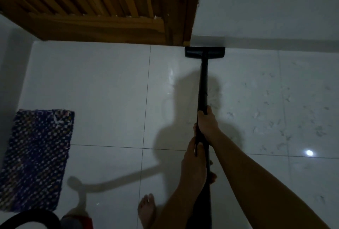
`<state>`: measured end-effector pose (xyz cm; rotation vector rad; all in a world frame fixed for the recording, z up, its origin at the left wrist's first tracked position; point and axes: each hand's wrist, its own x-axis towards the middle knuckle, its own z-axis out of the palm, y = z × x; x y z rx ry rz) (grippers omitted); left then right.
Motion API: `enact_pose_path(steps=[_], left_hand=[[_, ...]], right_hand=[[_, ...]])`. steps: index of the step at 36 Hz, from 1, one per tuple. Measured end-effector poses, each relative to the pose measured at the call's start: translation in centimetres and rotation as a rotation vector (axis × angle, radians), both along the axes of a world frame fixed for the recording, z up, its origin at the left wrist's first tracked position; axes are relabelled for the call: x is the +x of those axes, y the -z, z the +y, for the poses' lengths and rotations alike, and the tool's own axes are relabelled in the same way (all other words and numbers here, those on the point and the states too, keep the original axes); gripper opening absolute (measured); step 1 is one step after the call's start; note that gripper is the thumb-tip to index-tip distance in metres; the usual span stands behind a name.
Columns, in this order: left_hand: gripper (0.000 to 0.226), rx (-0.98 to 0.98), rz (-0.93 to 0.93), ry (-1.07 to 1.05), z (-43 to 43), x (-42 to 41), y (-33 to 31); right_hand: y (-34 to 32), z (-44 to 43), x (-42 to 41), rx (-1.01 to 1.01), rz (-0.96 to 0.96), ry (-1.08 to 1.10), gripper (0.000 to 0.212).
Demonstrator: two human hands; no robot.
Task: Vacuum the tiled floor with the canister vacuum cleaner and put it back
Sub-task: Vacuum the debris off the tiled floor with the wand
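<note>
A black vacuum wand [203,85] runs from my hands up to a flat black floor head [205,52], which lies on the white tiled floor [110,91] against the base of the white wall, just right of the wooden door. My right hand [207,124] grips the wand higher up; my left hand [194,162] grips it just below. A curved dark hose piece [31,216] shows at the bottom left corner. The canister itself is out of view.
A wooden slatted door [95,7] stands at the top left. A dark patterned woven mat [34,157] lies along the left wall. My bare foot [146,208] is on the tile at the bottom centre. Small debris specks dot the tiles at right [275,118].
</note>
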<state>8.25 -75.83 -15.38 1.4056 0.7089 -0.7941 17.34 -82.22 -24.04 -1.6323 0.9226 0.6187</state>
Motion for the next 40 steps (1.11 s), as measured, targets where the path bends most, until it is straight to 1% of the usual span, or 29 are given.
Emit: enact_pose_path(steps=[5,9,16,24,31,36,40], left_hand=[[0.035,-0.005,0.007,-0.015,-1.2,1.0,0.4],[0.037,0.036,-0.013,0.006,-1.7,0.9,0.4],[0.039,-0.009,-0.024,0.003,-2.0,0.4,-0.2],[0.038,0.066,-0.055,0.086,-1.6,-3.2,-1.5],[0.035,0.032,-0.022,0.039,-1.4,-7.1,-2.5],[0.034,0.077,-0.052,0.079,-1.1,-9.6,-2.6],[0.034,0.056,-0.037,0.065,-1.0,-11.4,-2.9]], right_hand=[[0.2,-1.3,1.1,0.027,-0.002,-0.004,0.040],[0.5,-1.5,0.8,0.019,0.004,-0.019,0.043],[-0.3,-2.2,0.5,-0.030,-0.001,-0.060,0.048],[-1.2,-2.2,-3.8,0.001,0.013,-0.021,0.048],[-1.9,-1.9,-7.7,0.015,0.012,-0.007,0.043],[-2.2,-1.8,-10.4,0.026,0.017,0.025,0.043],[-2.5,-1.7,-12.3,0.001,0.007,0.009,0.041]])
